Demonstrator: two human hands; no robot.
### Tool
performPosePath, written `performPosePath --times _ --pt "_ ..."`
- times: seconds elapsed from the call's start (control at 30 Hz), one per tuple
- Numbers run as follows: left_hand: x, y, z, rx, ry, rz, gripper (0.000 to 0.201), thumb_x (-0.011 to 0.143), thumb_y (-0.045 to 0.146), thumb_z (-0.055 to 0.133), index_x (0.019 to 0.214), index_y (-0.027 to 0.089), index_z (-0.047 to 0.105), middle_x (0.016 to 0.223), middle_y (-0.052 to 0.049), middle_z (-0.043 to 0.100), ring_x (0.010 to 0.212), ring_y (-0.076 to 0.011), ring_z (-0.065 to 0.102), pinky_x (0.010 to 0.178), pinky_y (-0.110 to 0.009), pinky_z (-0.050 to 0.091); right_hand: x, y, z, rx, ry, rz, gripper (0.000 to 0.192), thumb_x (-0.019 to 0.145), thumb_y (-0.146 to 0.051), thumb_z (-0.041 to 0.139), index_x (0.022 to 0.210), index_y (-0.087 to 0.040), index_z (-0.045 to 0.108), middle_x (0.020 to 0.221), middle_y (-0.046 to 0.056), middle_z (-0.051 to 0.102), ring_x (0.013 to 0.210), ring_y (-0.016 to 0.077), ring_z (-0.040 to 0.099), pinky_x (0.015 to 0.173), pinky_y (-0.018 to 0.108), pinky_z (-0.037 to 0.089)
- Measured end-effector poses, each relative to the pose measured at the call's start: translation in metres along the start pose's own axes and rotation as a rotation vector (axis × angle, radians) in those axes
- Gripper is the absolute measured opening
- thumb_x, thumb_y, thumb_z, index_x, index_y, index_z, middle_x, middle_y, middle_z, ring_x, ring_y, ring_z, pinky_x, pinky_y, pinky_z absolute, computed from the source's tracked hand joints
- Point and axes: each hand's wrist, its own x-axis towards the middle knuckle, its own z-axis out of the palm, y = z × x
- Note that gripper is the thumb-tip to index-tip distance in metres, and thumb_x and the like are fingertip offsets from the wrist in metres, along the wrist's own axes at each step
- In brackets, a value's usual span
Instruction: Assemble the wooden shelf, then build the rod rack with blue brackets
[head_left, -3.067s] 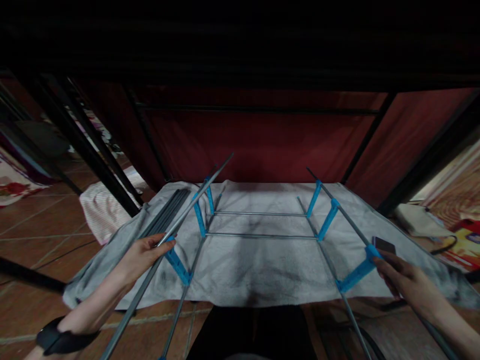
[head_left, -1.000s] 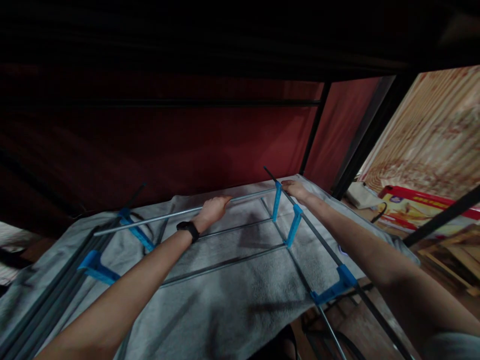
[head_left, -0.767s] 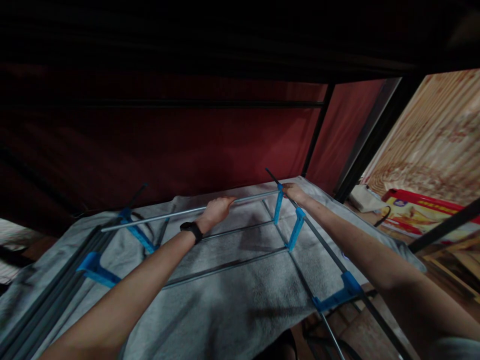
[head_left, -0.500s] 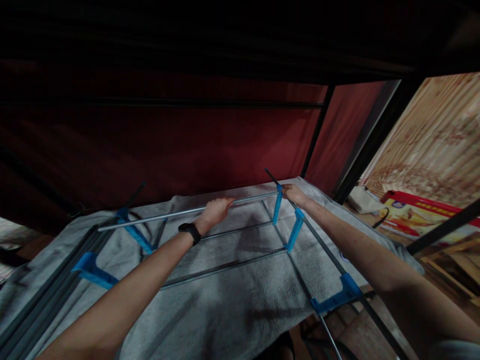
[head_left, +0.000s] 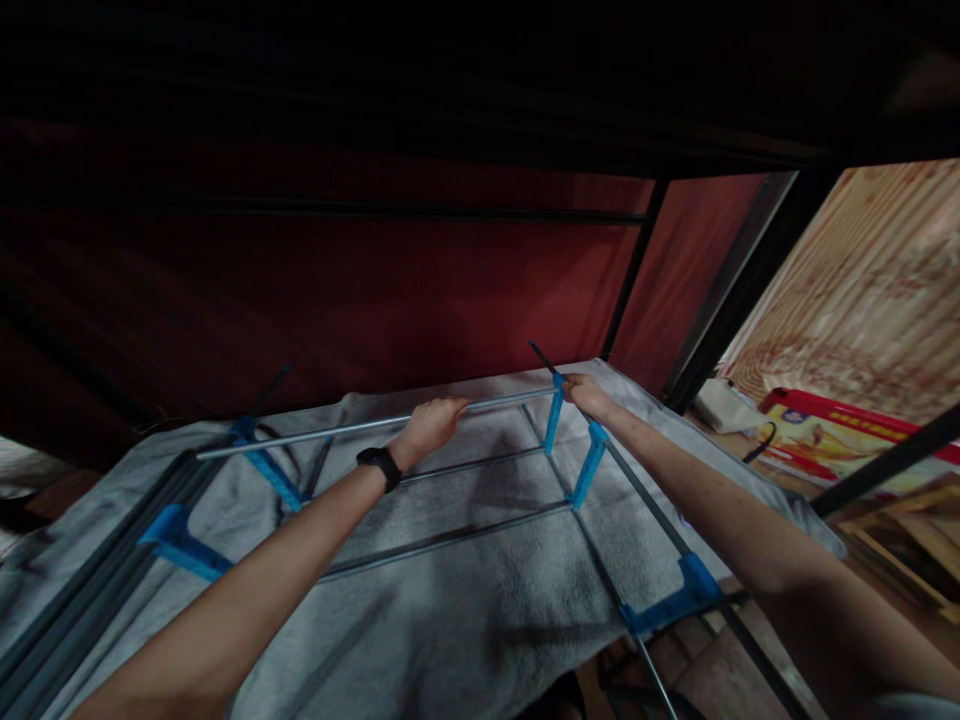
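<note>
The left hand (head_left: 433, 424) is wrapping its grip around a thin metal rod (head_left: 330, 431), fingers curled over the top and pressed together on it. A black watch (head_left: 378, 464) is sitting on that wrist. The rod is running sideways from the grip: to its left it is reaching out over a blue clip (head_left: 264, 463), and to its right it is ending at another blue connector (head_left: 554, 416).

The right hand (head_left: 587, 393) is resting just right of that connector, fingers closing over the top of it and the dark side rail (head_left: 645, 490) it is sitting on; whether the grip is pinching the rail or the connector alone cannot be told. Nearer the person along the same rail, two more blue brackets (head_left: 589, 464) are standing, the nearest one (head_left: 675, 598) well back from the grip, beside the forearm.

Below both grips a grey cloth (head_left: 465, 610) is lying spread, and two thinner crossbars (head_left: 450, 535) are lying just above it, between the side rails. Far left of the left grip, a bundle of dark rods (head_left: 82, 615) is lying along the cloth's edge. Behind the grips a dark red fabric wall (head_left: 420, 290) is hanging inside a black frame (head_left: 630, 275). Right of the right grip, a red box (head_left: 847, 440) is lying on the floor.
</note>
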Motion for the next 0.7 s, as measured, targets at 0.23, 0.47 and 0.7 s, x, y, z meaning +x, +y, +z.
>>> performPosePath --times 0.23,0.47,0.7 --pt "0.008 -0.002 0.0 -0.008 -0.016 -0.007 0.039 0.101 0.026 0.036 0.13 0.024 0.062 0.126 -0.01 0.069 0.111 -0.024 0.067 0.094 -0.033 0.05 -0.004 -0.002 0.002 -0.039 0.043 0.047 0.02 0.083 -0.028 0.056 0.086 -0.017 0.073 0.066 0.004 0.069 0.077 0.0219 0.065 0.068 0.026 0.049" --pt "0.012 -0.002 0.006 -0.003 -0.012 0.003 0.039 0.099 0.021 0.038 0.128 0.023 0.064 0.121 -0.011 0.07 0.107 -0.0231 0.068 0.092 -0.032 0.051 0.004 0.006 0.005 -0.097 0.05 0.053 0.026 0.085 -0.021 0.05 0.094 -0.015 0.074 0.071 0.004 0.07 0.075 0.0192 0.066 0.07 0.025 0.048" --pt "0.013 -0.002 0.007 -0.003 -0.002 0.025 0.039 0.097 0.016 0.039 0.125 0.022 0.065 0.117 -0.011 0.071 0.107 -0.0217 0.067 0.093 -0.031 0.05 0.005 0.007 0.005 -0.172 0.041 0.052 0.032 0.086 -0.017 0.048 0.106 -0.014 0.073 0.082 0.006 0.074 0.078 0.0191 0.067 0.072 0.024 0.049"
